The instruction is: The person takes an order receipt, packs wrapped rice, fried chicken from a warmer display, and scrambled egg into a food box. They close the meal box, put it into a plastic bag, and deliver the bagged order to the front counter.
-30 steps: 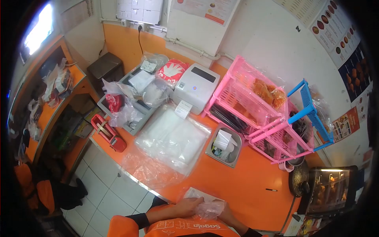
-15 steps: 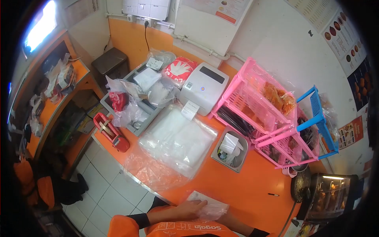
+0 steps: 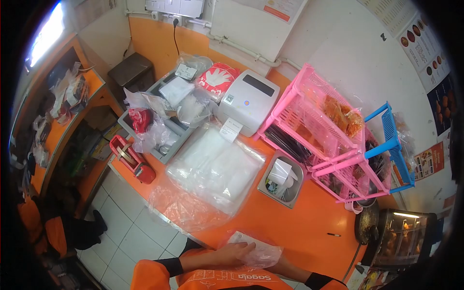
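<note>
Close to my body, at the front edge of the orange counter, I hold a small clear plastic bag [image 3: 263,254] with something flat and white in it. My left hand [image 3: 235,253] is closed on the bag's left side, fingers lying across it. My right hand [image 3: 276,266] is at the bag's right underside; its fingers are mostly hidden by the plastic. Beyond my hands lies a stack of clear plastic bags [image 3: 212,169], with loose crumpled plastic [image 3: 181,205] at its near edge.
A label printer [image 3: 249,101], grey tray [image 3: 169,155] of packets and red tape dispenser [image 3: 143,173] stand behind and left. A metal container [image 3: 288,199], pink racks [image 3: 319,121], blue basket [image 3: 394,140] and pen [image 3: 334,235] are right. Another person's orange clothing [image 3: 55,234] shows at left.
The view has shifted slightly. The bag's right end has lifted a little and spread flatter in my hands. Both hands stay on it, and the counter items have not moved.
</note>
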The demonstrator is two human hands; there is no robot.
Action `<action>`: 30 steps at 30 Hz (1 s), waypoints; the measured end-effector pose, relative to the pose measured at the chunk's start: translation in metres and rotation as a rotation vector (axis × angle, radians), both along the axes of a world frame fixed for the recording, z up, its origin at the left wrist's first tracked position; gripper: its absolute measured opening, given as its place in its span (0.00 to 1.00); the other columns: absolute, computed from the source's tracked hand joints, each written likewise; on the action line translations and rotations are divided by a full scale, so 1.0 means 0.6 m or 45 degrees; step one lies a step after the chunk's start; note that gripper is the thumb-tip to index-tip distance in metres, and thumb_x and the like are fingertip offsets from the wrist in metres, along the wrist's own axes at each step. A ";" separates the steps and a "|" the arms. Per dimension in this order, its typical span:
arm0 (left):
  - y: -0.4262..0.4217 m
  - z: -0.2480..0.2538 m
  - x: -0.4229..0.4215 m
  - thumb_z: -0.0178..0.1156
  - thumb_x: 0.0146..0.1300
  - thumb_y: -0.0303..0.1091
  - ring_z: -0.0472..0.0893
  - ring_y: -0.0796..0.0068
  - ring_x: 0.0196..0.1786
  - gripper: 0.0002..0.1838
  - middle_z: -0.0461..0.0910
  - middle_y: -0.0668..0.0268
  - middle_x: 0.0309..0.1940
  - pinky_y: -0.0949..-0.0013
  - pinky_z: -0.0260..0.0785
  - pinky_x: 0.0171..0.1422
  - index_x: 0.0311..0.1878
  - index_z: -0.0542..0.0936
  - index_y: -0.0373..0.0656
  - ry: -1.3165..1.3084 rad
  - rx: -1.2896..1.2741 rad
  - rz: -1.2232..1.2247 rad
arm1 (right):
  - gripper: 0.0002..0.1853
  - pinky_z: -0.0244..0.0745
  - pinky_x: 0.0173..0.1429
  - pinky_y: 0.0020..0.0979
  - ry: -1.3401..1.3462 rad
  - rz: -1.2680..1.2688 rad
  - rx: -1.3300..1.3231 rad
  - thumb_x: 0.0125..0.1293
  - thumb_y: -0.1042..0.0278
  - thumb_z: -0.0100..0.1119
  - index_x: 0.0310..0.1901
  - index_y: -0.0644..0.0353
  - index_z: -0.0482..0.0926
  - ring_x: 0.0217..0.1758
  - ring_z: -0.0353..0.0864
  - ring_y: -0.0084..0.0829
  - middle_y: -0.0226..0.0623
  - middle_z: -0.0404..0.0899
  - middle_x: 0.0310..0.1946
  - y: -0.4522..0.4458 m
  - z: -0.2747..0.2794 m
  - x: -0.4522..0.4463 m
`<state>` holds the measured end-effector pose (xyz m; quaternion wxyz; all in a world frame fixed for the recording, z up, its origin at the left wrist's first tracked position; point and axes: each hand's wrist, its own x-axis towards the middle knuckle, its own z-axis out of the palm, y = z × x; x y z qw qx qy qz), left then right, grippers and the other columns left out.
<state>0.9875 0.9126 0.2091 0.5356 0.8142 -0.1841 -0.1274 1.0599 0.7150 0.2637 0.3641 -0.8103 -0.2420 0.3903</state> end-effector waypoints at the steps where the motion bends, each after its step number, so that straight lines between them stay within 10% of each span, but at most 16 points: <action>1: 0.000 0.000 0.000 0.63 0.52 0.36 0.77 0.44 0.44 0.35 0.75 0.46 0.41 0.50 0.71 0.46 0.62 0.62 0.37 -0.001 0.007 -0.006 | 0.05 0.73 0.35 0.35 -0.035 0.025 -0.014 0.63 0.68 0.55 0.33 0.60 0.73 0.32 0.77 0.37 0.38 0.75 0.28 0.000 -0.004 0.002; 11: 0.095 -0.025 0.057 0.61 0.59 0.37 0.76 0.53 0.53 0.36 0.70 0.52 0.58 0.58 0.67 0.59 0.67 0.58 0.37 0.187 0.077 -0.361 | 0.07 0.72 0.30 0.39 -0.986 0.437 -0.296 0.65 0.66 0.52 0.32 0.57 0.69 0.27 0.77 0.40 0.39 0.73 0.24 -0.018 0.012 0.130; 15: 0.256 0.000 0.259 0.61 0.58 0.28 0.59 0.53 0.70 0.37 0.57 0.46 0.67 0.59 0.50 0.74 0.68 0.55 0.33 -0.268 -0.205 0.716 | 0.08 0.71 0.30 0.42 -0.985 0.312 -0.171 0.66 0.67 0.52 0.31 0.59 0.70 0.27 0.76 0.44 0.42 0.73 0.25 0.076 0.101 0.180; 21: 0.332 -0.112 0.445 0.63 0.57 0.30 0.70 0.49 0.59 0.35 0.66 0.44 0.60 0.57 0.63 0.64 0.64 0.57 0.34 -0.426 0.253 1.352 | 0.07 0.70 0.31 0.43 -1.087 0.306 0.121 0.66 0.68 0.52 0.31 0.61 0.70 0.29 0.76 0.48 0.45 0.75 0.26 0.251 0.086 0.266; 26: 0.372 -0.044 0.385 0.62 0.61 0.28 0.81 0.71 0.42 0.25 0.79 0.59 0.47 0.71 0.72 0.45 0.59 0.63 0.44 0.184 -0.712 1.013 | 0.06 0.72 0.40 0.45 -0.943 0.174 0.151 0.65 0.69 0.52 0.37 0.62 0.72 0.38 0.77 0.47 0.45 0.75 0.33 0.360 0.045 0.355; 30: 0.378 -0.059 0.351 0.61 0.62 0.25 0.78 0.79 0.44 0.21 0.77 0.62 0.46 0.77 0.70 0.44 0.56 0.64 0.45 0.118 -0.819 0.962 | 0.06 0.71 0.46 0.44 -1.063 0.175 0.339 0.62 0.71 0.56 0.40 0.61 0.74 0.44 0.76 0.44 0.41 0.73 0.37 0.425 -0.002 0.371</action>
